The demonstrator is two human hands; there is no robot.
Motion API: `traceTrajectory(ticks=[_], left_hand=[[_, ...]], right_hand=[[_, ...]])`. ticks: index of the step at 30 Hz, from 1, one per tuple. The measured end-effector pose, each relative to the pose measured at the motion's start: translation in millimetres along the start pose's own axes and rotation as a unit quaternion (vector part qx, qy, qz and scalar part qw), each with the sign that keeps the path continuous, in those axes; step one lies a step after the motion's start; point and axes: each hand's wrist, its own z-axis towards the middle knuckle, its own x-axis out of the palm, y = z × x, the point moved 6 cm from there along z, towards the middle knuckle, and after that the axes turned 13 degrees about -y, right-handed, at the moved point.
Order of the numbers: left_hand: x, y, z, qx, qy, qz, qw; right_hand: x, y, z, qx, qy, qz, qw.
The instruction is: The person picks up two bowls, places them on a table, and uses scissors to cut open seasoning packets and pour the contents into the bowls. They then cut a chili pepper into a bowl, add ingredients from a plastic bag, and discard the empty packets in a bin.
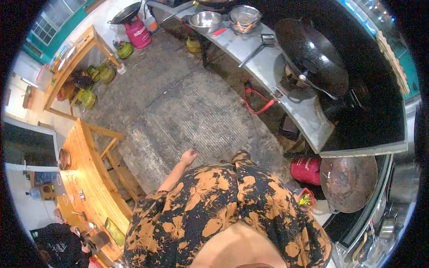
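My left hand (189, 157) hangs low in front of my body, over the worn concrete floor (187, 107). Its fingers look loosely curled, and nothing shows in them. It touches no object; the wooden table (85, 165) stands off to its left. My right hand is out of sight, and so is my right arm below the patterned shirt (223, 192). Just ahead of the shirt's hem a dark foot (241, 155) shows on the floor.
Along the right runs a metal cooking counter (263, 60) with a large black wok (310, 58), a ladle (315, 85) and metal bowls (205, 20). A red hose (259, 109) loops below. A pink gas cylinder (137, 33) stands far back. A person (58, 245) is at lower left.
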Motion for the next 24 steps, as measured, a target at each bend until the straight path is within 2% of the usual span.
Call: traceTrajectory(ticks=[2, 3, 4, 6, 7, 8, 9, 12, 14, 17, 21, 24], left_hand=[[6, 69, -10, -0.131, 0.064, -0.034, 0.989], [-1, 81, -26, -0.166, 0.106, 0.004, 0.98], [-13, 96, -41, -0.2, 0.15, 0.043, 0.967], [-37, 110, -57, -0.226, 0.186, 0.057, 0.955], [-46, 109, -62, -0.234, 0.189, 0.051, 0.952], [-57, 115, -60, -0.245, 0.18, 0.037, 0.952], [-64, 117, -54, -0.253, 0.169, 0.022, 0.952], [-86, 124, -22, -0.276, 0.116, -0.026, 0.954], [-96, 121, 7, -0.284, 0.067, -0.056, 0.955], [-123, 125, 68, -0.303, -0.027, -0.114, 0.946], [-169, 114, 127, -0.319, -0.171, -0.2, 0.91], [-191, 107, 163, -0.319, -0.23, -0.238, 0.888]], right_hand=[[-14, 48, 14, -0.051, -0.036, -0.015, 0.998], [-18, 66, 23, -0.067, -0.051, -0.015, 0.996], [-17, 71, 37, -0.068, -0.13, 0.096, 0.985], [-39, 98, 59, -0.058, -0.088, 0.17, 0.98], [-38, 83, 74, -0.062, -0.09, 0.169, 0.979], [-23, 87, 89, -0.038, -0.049, 0.13, 0.99], [-10, 94, 105, -0.013, -0.009, 0.092, 0.996], [-3, 137, 138, -0.021, 0.075, 0.011, 0.997], [-7, 151, 158, -0.035, 0.117, -0.022, 0.992], [-28, 209, 201, -0.084, 0.158, -0.068, 0.982], [-67, 324, 279, -0.197, 0.16, -0.095, 0.963], [-101, 464, 338, -0.336, 0.106, -0.129, 0.927]])
